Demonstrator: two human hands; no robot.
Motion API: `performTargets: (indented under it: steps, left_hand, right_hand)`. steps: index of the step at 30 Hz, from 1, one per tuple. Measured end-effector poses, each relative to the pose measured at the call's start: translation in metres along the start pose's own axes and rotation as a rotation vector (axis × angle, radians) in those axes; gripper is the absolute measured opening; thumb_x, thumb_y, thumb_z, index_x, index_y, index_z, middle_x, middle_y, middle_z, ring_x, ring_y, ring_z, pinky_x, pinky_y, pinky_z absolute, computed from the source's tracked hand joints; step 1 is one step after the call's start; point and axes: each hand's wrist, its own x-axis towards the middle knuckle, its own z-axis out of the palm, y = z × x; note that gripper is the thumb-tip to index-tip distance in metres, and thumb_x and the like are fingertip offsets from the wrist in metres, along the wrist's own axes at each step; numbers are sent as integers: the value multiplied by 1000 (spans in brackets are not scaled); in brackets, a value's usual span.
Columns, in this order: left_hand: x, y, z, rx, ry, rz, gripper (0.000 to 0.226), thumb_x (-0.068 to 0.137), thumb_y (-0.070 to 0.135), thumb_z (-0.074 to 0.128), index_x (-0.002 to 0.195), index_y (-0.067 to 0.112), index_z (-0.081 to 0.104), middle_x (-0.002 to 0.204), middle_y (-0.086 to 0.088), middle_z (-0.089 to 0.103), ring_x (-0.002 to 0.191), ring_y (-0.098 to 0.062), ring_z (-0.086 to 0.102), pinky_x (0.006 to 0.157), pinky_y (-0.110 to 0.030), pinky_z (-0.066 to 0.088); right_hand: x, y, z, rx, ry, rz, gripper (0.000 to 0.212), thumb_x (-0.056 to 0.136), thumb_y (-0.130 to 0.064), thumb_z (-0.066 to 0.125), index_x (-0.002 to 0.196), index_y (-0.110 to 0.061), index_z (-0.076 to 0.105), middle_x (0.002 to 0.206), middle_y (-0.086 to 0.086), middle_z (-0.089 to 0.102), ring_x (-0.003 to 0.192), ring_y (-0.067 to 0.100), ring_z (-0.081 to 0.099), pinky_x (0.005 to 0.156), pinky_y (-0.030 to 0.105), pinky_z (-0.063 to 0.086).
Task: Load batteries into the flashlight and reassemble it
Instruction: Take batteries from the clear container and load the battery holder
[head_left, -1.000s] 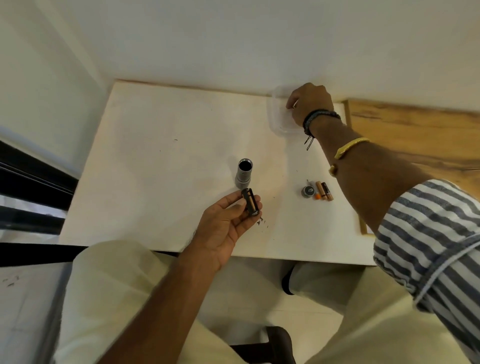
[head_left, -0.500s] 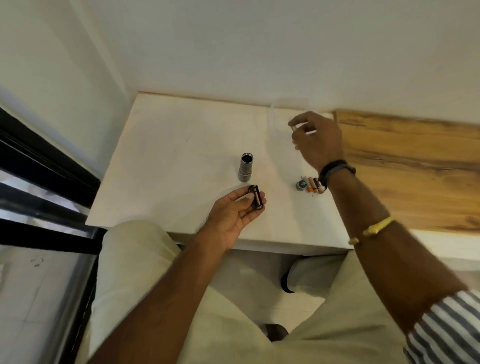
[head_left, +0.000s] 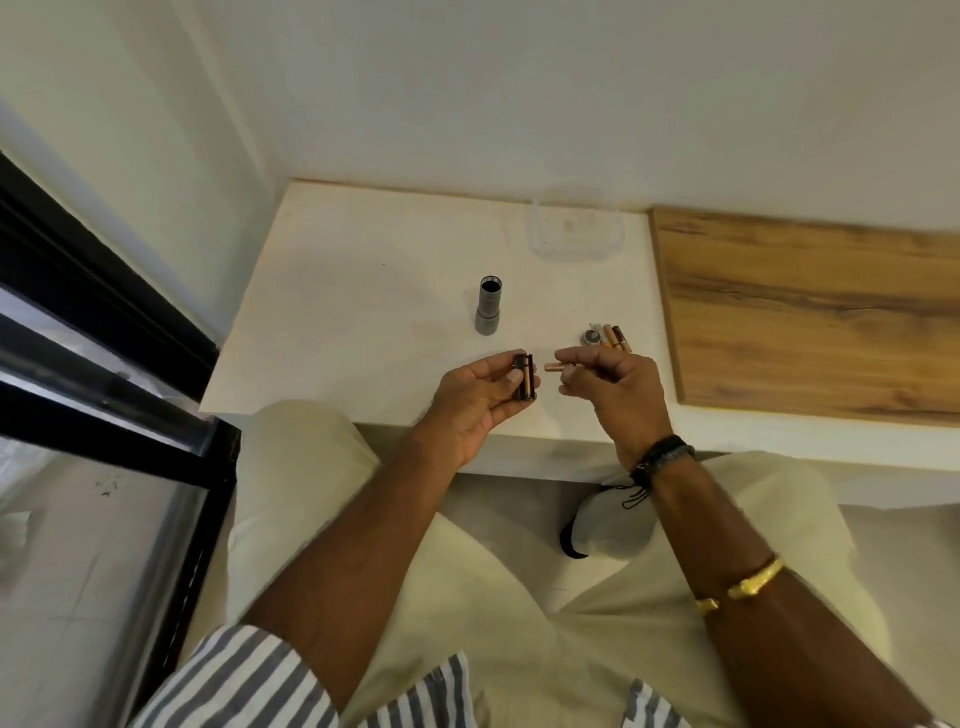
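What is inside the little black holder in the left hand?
One copper-coloured battery shows in the black plastic battery holder. The left hand wraps its back, so other slots cannot be seen.

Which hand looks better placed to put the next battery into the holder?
The right hand, probably: it pinches a loose battery, tip pointing at the battery holder close beside it, while the left hand grips that holder.

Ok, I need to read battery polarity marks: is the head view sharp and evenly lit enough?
Head view: soft even light, no glare; battery in the right hand and holder in the left hand look slightly soft, markings unreadable; wide-angle stretch toward the borders; the clear tub barely shows against the white table.
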Motion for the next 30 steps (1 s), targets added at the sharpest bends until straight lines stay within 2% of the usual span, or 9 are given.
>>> performTargets:
  steps: [3, 7, 12, 18, 23, 30]
  left_hand:
    - [-4, -3, 2, 54, -3, 10, 26, 92, -3, 61, 117, 1, 66, 110, -19, 73, 102, -32, 72, 84, -38, 60]
    - [-5, -4, 1, 93, 24, 31, 28, 91, -3, 63, 119, -4, 65, 112, -21, 72, 102, -31, 72, 88, -41, 59]
    - [-7, -5, 1, 123, 55, 43, 28, 89, -3, 66, 117, -4, 66, 112, -20, 72, 100, -31, 73, 88, -42, 59]
    - [-8, -9, 2, 90, 44, 37, 27, 88, -3, 67, 114, -4, 67, 108, -19, 74, 98, -31, 73, 78, -35, 61]
    - [-5, -10, 0, 52, 34, 40, 23, 87, -5, 68, 109, -1, 69, 100, -14, 76, 93, -28, 74, 76, -35, 61]
    - [-3, -13, -1, 43, 52, 47, 19, 86, -7, 67, 104, 0, 70, 93, -12, 77, 88, -27, 75, 73, -33, 61]
  right_hand:
    - [-7, 2, -2, -95, -25, -88, 21, 92, -7, 72, 112, -13, 74, 85, 5, 77, 81, 21, 75, 80, 47, 64]
    - [-10, 1, -1, -189, 27, -138, 20, 87, -14, 79, 101, -13, 67, 81, 2, 77, 72, 19, 76, 73, 43, 65]
    - [-12, 0, 2, -202, 65, -204, 15, 84, -16, 82, 96, -15, 72, 78, -2, 77, 69, 14, 75, 66, 32, 65]
    - [-14, 0, 12, -238, 83, -209, 15, 86, -17, 80, 99, -20, 72, 78, -7, 76, 70, 7, 75, 66, 23, 63]
    - [-15, 3, 18, -271, 85, -236, 14, 88, -17, 78, 102, -14, 77, 78, -9, 73, 71, 8, 74, 69, 22, 63]
    - [-22, 11, 26, -381, 135, -353, 18, 91, -10, 74, 109, -8, 78, 94, 7, 77, 84, 20, 72, 84, 31, 60]
